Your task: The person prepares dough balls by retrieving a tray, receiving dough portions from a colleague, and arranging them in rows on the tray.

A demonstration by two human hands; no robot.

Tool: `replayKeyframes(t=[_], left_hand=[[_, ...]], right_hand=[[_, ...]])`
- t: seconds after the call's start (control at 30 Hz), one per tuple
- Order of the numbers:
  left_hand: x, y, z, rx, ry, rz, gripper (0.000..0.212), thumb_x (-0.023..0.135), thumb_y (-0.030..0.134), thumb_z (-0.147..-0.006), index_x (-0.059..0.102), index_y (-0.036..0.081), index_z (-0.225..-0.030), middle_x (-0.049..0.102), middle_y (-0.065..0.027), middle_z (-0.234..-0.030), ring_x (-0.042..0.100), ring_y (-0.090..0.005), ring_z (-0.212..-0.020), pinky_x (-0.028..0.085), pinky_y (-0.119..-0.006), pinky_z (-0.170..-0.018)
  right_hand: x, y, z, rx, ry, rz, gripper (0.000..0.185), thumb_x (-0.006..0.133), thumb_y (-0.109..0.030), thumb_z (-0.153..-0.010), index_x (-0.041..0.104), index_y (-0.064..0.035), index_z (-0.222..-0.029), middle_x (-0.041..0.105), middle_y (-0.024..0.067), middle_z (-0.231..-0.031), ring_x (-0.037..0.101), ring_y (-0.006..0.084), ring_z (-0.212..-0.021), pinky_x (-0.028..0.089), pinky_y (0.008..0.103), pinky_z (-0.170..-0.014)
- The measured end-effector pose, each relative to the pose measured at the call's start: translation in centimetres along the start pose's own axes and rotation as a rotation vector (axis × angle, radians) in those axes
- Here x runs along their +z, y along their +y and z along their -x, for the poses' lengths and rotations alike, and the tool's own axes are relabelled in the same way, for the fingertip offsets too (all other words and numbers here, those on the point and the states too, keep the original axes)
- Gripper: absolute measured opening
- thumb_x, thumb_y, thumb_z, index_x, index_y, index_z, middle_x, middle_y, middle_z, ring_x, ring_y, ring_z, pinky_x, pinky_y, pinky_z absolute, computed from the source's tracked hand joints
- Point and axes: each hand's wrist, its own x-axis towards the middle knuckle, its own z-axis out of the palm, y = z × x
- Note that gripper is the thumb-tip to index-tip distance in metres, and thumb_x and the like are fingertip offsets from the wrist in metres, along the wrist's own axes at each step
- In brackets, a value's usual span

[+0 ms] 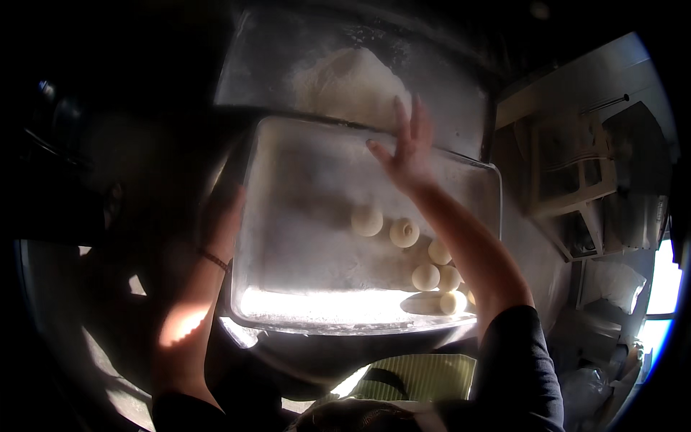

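A shallow metal tray point(324, 248) lies before me, several pale round dough balls point(367, 220) gathered at its right side. One of the balls bears a small swirl on top. My right hand point(407, 143) hovers over the tray's far edge, fingers spread and holding nothing. Its fingertips overlap the edge of a mound of white flour point(351, 86) in this view; I cannot tell if they touch it. My left hand point(229, 216) is at the tray's left rim, mostly in deep shadow, with its fingers hidden. My right forearm covers part of the dough balls.
The flour rests on a second, darker metal surface point(453, 119) beyond the tray. To the right stand a pale frame point(572, 167) and a white bag point(618, 286) near a bright window. Strong sunlight strikes the tray's near edge; the left side is very dark.
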Motion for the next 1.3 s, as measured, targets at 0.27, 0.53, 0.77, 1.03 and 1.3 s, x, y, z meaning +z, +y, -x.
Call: replayKeyframes(t=[0.27, 0.53, 0.77, 1.03, 1.3], left_hand=[[0.7, 0.8, 1.1, 0.08, 0.021, -0.006, 0.053, 0.061, 0.039, -0.088, 0.053, -0.003, -0.12, 0.058, -0.0096, -0.117, 0.051, -0.0165, -0.107, 0.039, -0.03, -0.093], [1.2, 0.0, 0.9, 0.16, 0.024, -0.077, 0.043, 0.045, 0.038, -0.095, 0.059, 0.006, -0.07, 0.043, 0.0003, -0.053, 0.039, -0.009, -0.052, 0.035, -0.031, -0.05], [0.6, 1.0, 1.2, 0.085, 0.022, -0.033, 0.041, 0.054, 0.043, -0.09, 0.061, 0.003, -0.082, 0.053, -0.0006, -0.069, 0.047, -0.0092, -0.066, 0.04, -0.029, -0.062], [0.6, 2.0, 1.0, -0.055, -0.054, -0.209, 0.053, 0.057, 0.049, -0.088, 0.063, -0.002, -0.102, 0.062, -0.0032, -0.09, 0.053, -0.0095, -0.085, 0.043, -0.027, -0.079], [1.0, -4.3, -1.8, -0.007, -0.017, 0.173, 0.06, 0.05, 0.054, -0.088, 0.058, -0.003, -0.104, 0.059, -0.0081, -0.095, 0.053, -0.0157, -0.089, 0.041, -0.031, -0.08]], right_hand=[[3.8, -1.0, -6.9, -0.105, -0.07, 0.209, 0.101, 0.063, -0.07, -0.065, 0.02, -0.0252, -0.145, 0.006, 0.0183, -0.151, 0.007, 0.0472, -0.136, 0.015, 0.0685, -0.102], [4.9, -0.8, -9.1, -0.307, -0.019, 0.191, 0.103, 0.069, -0.066, -0.062, 0.023, -0.0239, -0.144, 0.013, 0.0171, -0.15, 0.013, 0.0431, -0.136, 0.023, 0.0626, -0.104], [4.0, -2.2, -10.1, -0.307, -0.118, 0.211, 0.096, 0.072, -0.058, -0.063, 0.029, -0.0228, -0.142, 0.023, 0.0152, -0.146, 0.023, 0.0391, -0.133, 0.029, 0.0526, -0.106], [3.8, -4.0, -16.9, -0.062, -0.174, 0.368, 0.088, 0.071, -0.053, -0.068, 0.035, -0.0111, -0.136, 0.034, 0.0156, -0.14, 0.039, 0.0355, -0.124, 0.04, 0.044, -0.099], [-0.9, -8.1, -23.9, 0.2, -0.554, 0.448, 0.032, 0.054, -0.019, -0.085, 0.055, -0.0095, -0.116, 0.053, 0.0109, -0.12, 0.052, 0.0289, -0.112, 0.046, 0.0425, -0.091]])
